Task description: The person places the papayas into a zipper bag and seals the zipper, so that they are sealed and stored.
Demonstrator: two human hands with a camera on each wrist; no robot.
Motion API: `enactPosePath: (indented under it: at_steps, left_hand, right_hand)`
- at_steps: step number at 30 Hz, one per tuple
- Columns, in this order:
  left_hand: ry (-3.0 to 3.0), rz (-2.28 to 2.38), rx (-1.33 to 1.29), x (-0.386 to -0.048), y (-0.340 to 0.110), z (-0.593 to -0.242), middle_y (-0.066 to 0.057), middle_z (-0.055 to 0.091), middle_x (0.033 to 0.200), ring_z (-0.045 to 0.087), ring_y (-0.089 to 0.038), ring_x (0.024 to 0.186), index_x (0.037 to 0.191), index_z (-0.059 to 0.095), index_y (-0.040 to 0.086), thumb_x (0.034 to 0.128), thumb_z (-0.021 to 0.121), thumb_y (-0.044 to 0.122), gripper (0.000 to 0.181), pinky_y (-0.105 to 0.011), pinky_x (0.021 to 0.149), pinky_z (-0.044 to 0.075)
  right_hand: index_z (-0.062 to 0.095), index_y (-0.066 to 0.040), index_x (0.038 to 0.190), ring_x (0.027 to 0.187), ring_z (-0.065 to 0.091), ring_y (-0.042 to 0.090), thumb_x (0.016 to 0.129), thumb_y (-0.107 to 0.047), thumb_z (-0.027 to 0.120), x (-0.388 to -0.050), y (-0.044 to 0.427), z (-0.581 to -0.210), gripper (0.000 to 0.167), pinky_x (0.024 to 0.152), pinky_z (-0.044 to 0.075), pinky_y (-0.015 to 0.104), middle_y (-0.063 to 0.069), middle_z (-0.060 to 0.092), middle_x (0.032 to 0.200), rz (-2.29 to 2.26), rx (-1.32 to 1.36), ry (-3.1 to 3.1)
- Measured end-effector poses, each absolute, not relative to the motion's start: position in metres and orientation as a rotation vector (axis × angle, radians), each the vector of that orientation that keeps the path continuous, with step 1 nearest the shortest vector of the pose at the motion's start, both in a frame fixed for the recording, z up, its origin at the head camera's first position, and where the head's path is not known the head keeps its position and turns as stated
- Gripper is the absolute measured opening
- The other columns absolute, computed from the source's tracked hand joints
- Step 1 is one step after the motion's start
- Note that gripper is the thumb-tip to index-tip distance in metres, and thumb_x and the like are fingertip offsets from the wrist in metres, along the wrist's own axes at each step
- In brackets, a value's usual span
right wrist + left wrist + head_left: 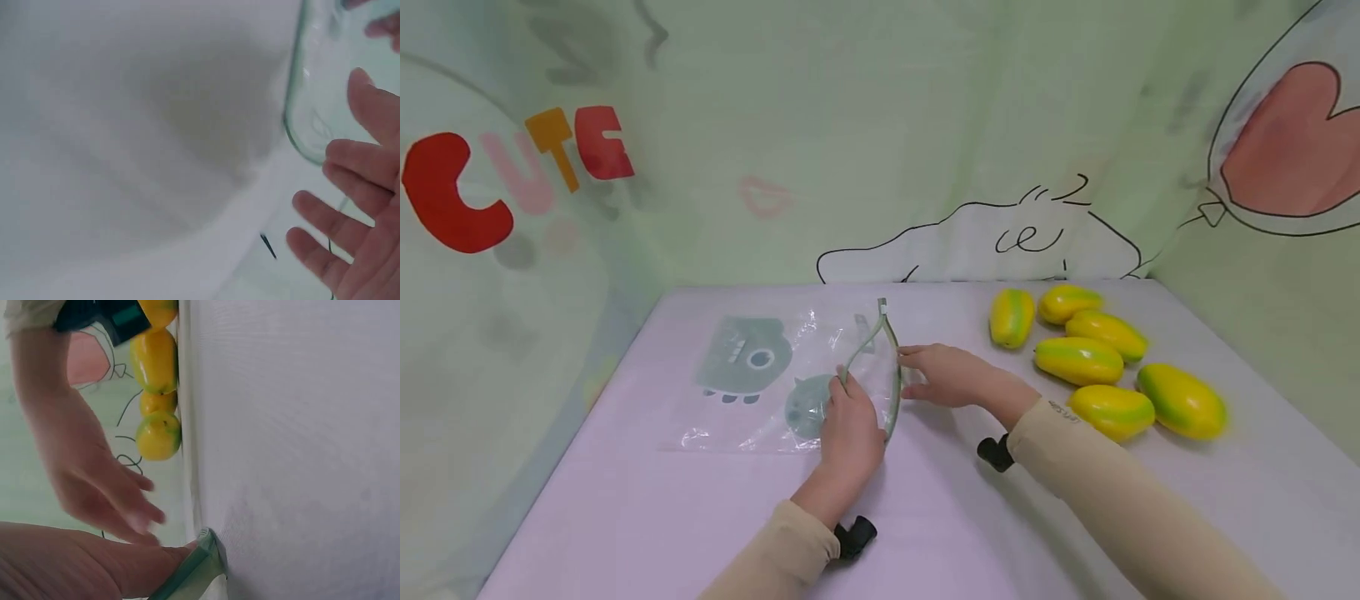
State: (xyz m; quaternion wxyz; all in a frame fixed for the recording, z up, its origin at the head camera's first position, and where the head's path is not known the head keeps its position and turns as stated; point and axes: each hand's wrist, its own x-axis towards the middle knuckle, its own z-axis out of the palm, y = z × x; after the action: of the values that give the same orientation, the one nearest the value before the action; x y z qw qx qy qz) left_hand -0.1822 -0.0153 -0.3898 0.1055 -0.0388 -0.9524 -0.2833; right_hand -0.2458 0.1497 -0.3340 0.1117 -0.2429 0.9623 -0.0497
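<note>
Bag, head view: clear printed bag (748, 358) lies flat on the left of the worktop (700, 508); its green-edged mouth (894, 392) stands raised, edges parted in a narrow loop.
Left hand, head view: left hand (853, 425) pinches the left edge of the mouth, presumably to hold the limp film off the other side.
Right hand, head view: right hand (951, 375) comes in from the right, fingers (913, 351) extended and spread, tips at the opposite edge; likely steadying or easing it outward.
Fruits, head view: six yellow-green fruits (1078, 361) grouped at right, well apart from the bag; the mouth faces their side, perhaps for a short reach.
Green edge, left wrist view: one digit of the left hand lies along it; rest of the pinch hidden. Right fingers blurred beyond, spread.
Mouth, right wrist view: right fingers spread, slightly bent, gripping nothing; one tip overlaps the curved edge, contact or pressure cannot be told.
</note>
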Motion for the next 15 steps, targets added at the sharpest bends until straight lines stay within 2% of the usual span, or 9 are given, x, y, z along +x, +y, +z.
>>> enactPosePath:
  at_steps: [4,7,10,15]
  left_hand:
    - [-2.793,-0.898,-0.133,-0.182,-0.015,-0.389,-0.035,0.047,0.133,0.064,-0.045,0.104,0.145,0.03,-0.024,0.0714,0.089,0.0,0.097,-0.049,0.081,0.06]
    - [-2.791,-0.923,-0.136,-0.182,-0.015,-0.39,-0.036,0.047,0.134,0.064,-0.046,0.104,0.146,0.03,-0.024,0.0717,0.088,-0.001,0.097,-0.05,0.08,0.06]
    - [-2.794,-0.936,-0.129,-0.182,-0.017,-0.39,-0.036,0.046,0.135,0.064,-0.046,0.105,0.147,0.029,-0.023,0.0724,0.087,-0.002,0.097,-0.05,0.08,0.06]
    - [-2.795,-0.922,-0.117,-0.183,-0.023,-0.389,-0.035,0.046,0.136,0.063,-0.046,0.108,0.147,0.028,-0.022,0.0734,0.087,0.0,0.097,-0.05,0.079,0.06]
  right_hand:
    - [0.054,-0.002,0.146,0.142,0.048,0.039,0.101,-0.026,0.065,-0.225,0.192,-0.313,0.053,0.116,0.04,0.056,0.018,0.052,0.153,-0.448,-0.634,2.93]
    - [0.056,-0.002,0.144,0.132,0.056,0.042,0.1,-0.023,0.067,-0.205,0.238,-0.299,0.049,0.109,0.046,0.059,0.02,0.057,0.147,-0.612,-0.522,3.053]
    - [0.055,-0.001,0.144,0.125,0.057,0.046,0.101,-0.025,0.065,-0.184,0.288,-0.29,0.05,0.103,0.048,0.063,0.024,0.058,0.145,-0.636,-0.337,3.164]
    - [0.046,0.003,0.148,0.122,0.051,0.056,0.104,-0.029,0.059,-0.161,0.365,-0.295,0.056,0.099,0.046,0.07,0.035,0.052,0.142,-0.595,-0.042,3.243]
